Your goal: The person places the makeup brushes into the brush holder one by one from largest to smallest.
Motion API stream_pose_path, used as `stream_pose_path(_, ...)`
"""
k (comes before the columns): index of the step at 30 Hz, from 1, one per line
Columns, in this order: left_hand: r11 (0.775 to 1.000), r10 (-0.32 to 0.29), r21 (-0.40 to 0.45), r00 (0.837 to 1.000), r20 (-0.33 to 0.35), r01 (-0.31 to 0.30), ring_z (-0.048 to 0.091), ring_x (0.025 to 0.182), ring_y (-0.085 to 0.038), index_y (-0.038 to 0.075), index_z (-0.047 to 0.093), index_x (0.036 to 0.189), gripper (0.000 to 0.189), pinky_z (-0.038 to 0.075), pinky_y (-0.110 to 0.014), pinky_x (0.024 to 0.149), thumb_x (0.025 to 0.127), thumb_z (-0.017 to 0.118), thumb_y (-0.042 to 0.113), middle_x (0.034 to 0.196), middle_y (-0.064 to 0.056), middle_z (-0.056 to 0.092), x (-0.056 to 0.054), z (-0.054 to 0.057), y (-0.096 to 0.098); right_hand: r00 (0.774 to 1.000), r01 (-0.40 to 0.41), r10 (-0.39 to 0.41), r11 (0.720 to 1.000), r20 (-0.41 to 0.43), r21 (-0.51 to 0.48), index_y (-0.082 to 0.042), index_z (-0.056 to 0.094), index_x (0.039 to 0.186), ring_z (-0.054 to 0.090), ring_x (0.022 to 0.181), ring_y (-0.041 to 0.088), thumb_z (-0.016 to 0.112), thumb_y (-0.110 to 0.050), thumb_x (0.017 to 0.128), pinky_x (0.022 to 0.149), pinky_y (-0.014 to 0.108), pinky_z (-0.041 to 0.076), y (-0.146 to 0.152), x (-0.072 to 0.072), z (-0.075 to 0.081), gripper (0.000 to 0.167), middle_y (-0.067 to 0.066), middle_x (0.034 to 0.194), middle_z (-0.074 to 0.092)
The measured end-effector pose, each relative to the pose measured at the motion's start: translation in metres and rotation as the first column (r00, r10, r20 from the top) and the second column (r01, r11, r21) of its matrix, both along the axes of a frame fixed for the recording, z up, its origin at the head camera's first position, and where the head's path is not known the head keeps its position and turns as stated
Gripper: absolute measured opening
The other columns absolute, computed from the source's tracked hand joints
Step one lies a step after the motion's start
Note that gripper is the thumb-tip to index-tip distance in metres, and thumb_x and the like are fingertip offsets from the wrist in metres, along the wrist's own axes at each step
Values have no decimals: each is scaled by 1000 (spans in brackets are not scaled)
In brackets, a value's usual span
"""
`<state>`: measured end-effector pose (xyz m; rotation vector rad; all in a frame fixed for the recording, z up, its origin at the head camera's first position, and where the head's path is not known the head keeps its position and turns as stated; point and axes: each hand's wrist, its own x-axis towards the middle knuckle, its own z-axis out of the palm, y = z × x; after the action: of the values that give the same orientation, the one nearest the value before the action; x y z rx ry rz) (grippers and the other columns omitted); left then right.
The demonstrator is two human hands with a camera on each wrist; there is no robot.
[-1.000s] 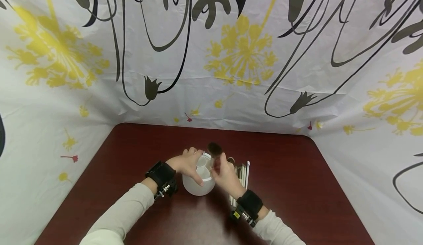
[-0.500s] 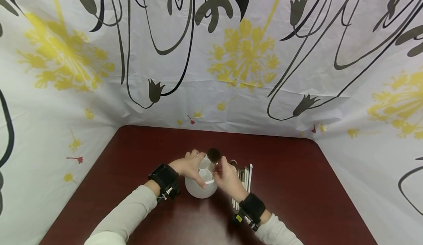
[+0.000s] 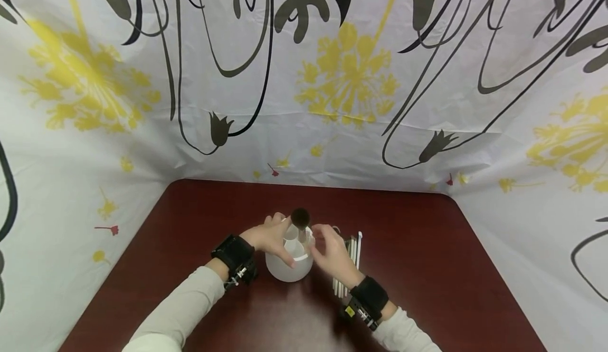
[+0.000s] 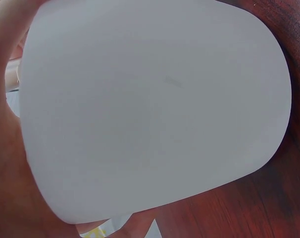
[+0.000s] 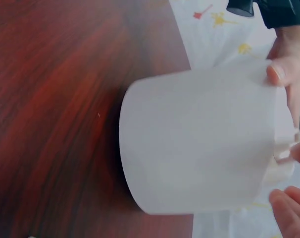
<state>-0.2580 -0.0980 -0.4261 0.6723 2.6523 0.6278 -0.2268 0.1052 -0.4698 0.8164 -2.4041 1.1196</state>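
A round white brush holder with inner compartments [image 3: 287,272] stands upright on the table. My left hand [image 3: 269,238] grips its rim, with the thumb on the near side and the fingers on the far side. In the left wrist view the white wall of the holder [image 4: 155,109] fills most of the picture. A makeup brush with a dark round head [image 3: 300,218] stands in the holder, bristles up. My right hand [image 3: 332,254] is at the holder's right rim, thumb and fingers apart. In the right wrist view its fingertips [image 5: 288,213] hold nothing visible.
Several slim brushes [image 3: 352,251] lie side by side just right of the holder, partly hidden under the right hand and wrist. Dark red wooden table [image 3: 228,199] surrounds the holder. A white patterned cloth [image 3: 266,167] hangs behind the table.
My right hand has let go of the makeup brush and drawn back slightly to the right. The brush now stands in the holder by itself. The left hand keeps its grip.
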Motion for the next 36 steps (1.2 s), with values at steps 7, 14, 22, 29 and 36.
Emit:
stream_pose_path(7,999,-34,-10,999,5,34,27,122,-47,16,23,142,114,35,-56,90,51,82,52,144,-20,19,-2,3,-4,998,53,-52,997,20,-55,4,49,116,59,92,26,64,-4,81,75,37,50,24,-7,5,39,15,102,56)
stream_pose_path(14,993,-114,-17,993,14,114,20,128,-49,10,21,144,115,24,-57,100,55,80,52,149,-19,11,-6,8,-8,985,91,-88,996,151,-15,2,48,116,58,92,30,64,-3,81,76,38,50,45,-15,-4,38,18,101,56)
stream_pose_path(22,995,-104,0,994,16,104,31,123,-38,12,23,142,114,30,-52,97,52,82,50,138,-12,34,-6,9,-12,956,150,-164,986,242,76,2,54,107,59,89,28,64,-1,78,74,36,50,54,-20,-17,31,18,99,58)
stream_pose_path(29,998,-66,-17,997,34,66,33,121,-35,12,21,143,115,36,-48,92,53,81,51,136,-12,35,-4,12,-17,958,160,-193,974,211,163,2,58,100,59,87,30,65,0,76,77,42,47,54,-25,-29,25,17,95,59)
stream_pose_path(36,998,-31,-45,999,32,32,35,116,-38,17,24,142,111,38,-49,87,53,81,53,129,-12,40,-3,11,-20,954,167,-218,956,204,243,1,59,98,57,83,24,66,-5,76,71,38,48,51,-27,-38,24,12,91,58)
